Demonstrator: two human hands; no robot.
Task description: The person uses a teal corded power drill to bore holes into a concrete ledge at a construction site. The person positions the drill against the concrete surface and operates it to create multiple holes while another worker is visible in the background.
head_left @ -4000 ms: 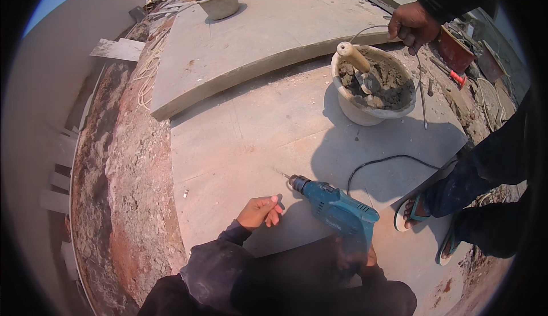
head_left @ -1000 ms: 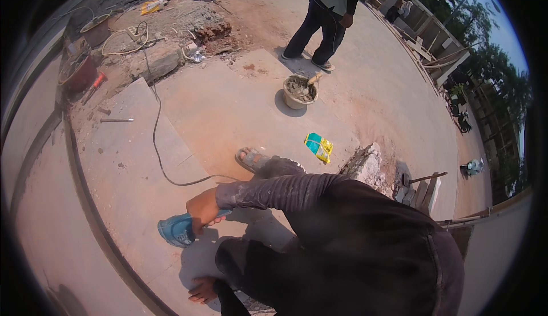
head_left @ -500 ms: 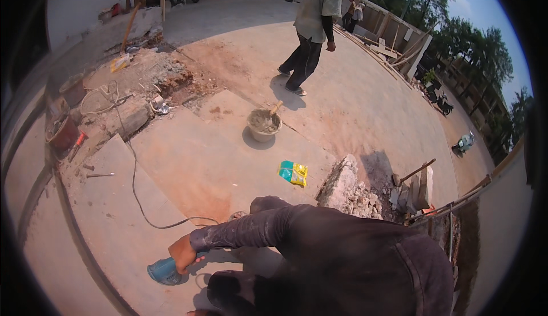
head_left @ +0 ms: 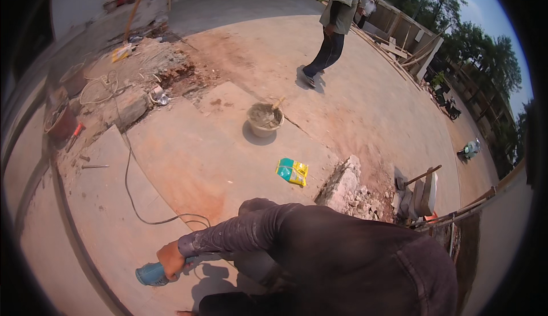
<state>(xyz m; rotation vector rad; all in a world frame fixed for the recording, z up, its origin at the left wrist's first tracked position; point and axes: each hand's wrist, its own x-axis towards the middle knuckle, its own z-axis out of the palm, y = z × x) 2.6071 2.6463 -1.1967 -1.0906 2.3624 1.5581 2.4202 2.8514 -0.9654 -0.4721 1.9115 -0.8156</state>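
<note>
head view: right hand [head_left: 170, 259] wrapped around the blue power tool [head_left: 150, 274], which lies on the slab at 7 o'clock, long axis running 9 to 3. left hand barely shows at the lower edge; state indeterminate. since half a second ago the tool sits slightly lower right; cord [head_left: 132, 190] trails toward 11.

A power tool [head_left: 152, 273] is held on the concrete floor [head_left: 188, 162] at lower left, its cable [head_left: 130, 193] trailing behind; a bucket [head_left: 265, 119] is set farther back, a packet [head_left: 292, 171] lying nearer, rubble [head_left: 348, 187] to its right.
</note>
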